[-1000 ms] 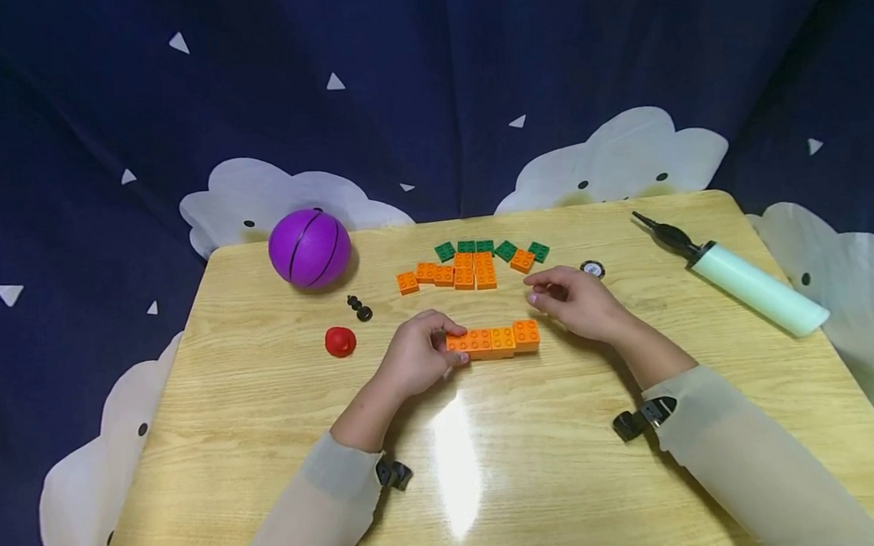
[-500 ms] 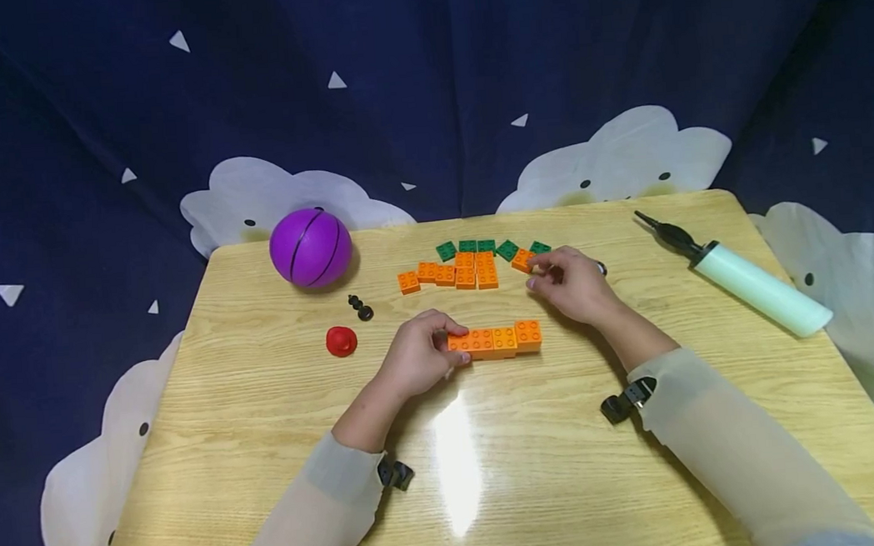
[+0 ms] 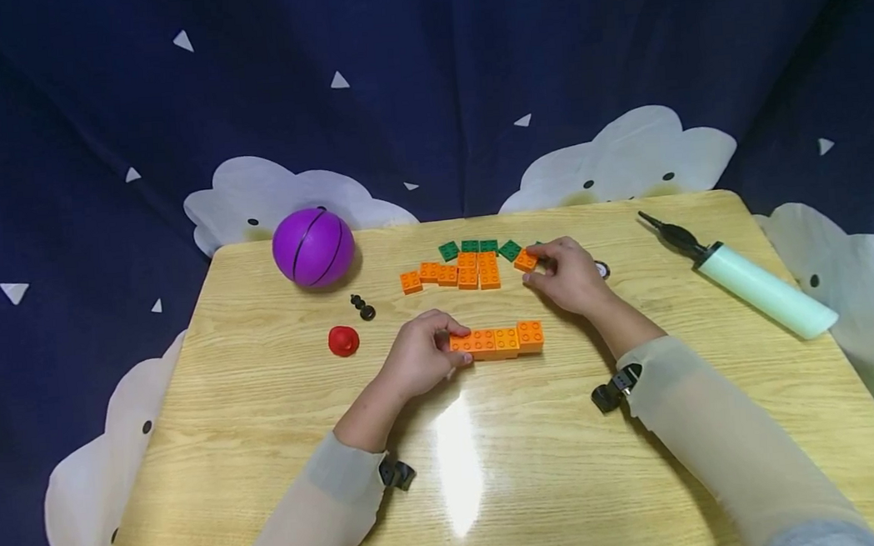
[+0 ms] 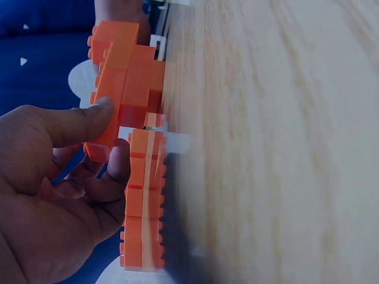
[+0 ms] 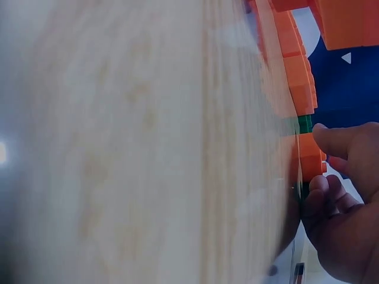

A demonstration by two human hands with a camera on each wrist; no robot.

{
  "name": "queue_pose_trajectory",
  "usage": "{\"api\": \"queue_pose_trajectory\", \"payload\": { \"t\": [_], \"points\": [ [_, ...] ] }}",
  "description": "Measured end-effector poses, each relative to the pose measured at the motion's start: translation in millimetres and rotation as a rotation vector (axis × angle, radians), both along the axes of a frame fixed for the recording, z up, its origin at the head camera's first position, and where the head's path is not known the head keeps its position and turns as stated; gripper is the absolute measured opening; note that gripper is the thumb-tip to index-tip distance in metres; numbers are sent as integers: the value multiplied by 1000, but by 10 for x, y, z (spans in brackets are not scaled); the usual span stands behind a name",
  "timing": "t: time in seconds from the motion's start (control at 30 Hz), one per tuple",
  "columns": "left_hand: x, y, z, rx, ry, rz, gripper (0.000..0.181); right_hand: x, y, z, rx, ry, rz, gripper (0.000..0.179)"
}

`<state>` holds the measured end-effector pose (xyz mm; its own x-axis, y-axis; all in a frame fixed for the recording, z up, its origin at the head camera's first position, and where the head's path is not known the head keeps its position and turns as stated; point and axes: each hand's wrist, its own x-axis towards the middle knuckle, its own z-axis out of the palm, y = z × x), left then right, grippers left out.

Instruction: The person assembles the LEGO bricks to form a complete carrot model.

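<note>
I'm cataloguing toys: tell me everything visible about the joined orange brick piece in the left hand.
The joined orange, plastic-looking brick piece is a stepped row of rectangular bricks, round studs facing up, its right-end brick sitting higher. It runs crosswise over the pale wooden table, its left end pinched by the bare left hand; table contact is unclear.

Smooth plastic bricks [image 3: 506,340], glossy wood-grained table [image 3: 553,458], matt cloth curtain [image 3: 408,49].

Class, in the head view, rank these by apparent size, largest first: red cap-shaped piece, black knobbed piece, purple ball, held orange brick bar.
1. Purple ball
2. Orange brick bar, one end partly covered by the left hand
3. Red cap-shaped piece
4. Black knobbed piece
</note>
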<state>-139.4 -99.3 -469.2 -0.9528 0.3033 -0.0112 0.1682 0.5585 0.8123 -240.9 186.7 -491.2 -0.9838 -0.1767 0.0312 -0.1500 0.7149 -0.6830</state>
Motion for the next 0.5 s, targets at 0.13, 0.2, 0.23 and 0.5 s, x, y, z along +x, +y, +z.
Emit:
{"api": "queue_pose_trajectory", "payload": {
  "t": [0.13, 0.2, 0.23, 0.5],
  "points": [
    [-1, 5, 1, -3, 3, -1, 28, -2, -12, 12, 24, -1, 1, 42],
    [-1, 4, 1, -2, 4, -1, 28, 2, -18, 17, 34, -1, 8, 39],
    [-2, 4, 0, -2, 3, -2, 28, 5, -20, 19, 38, -2, 11, 37],
    [-6, 4, 0, -2, 5, -5, 28, 31, -11, 14, 44, 0, 26, 22]
  ]
}}
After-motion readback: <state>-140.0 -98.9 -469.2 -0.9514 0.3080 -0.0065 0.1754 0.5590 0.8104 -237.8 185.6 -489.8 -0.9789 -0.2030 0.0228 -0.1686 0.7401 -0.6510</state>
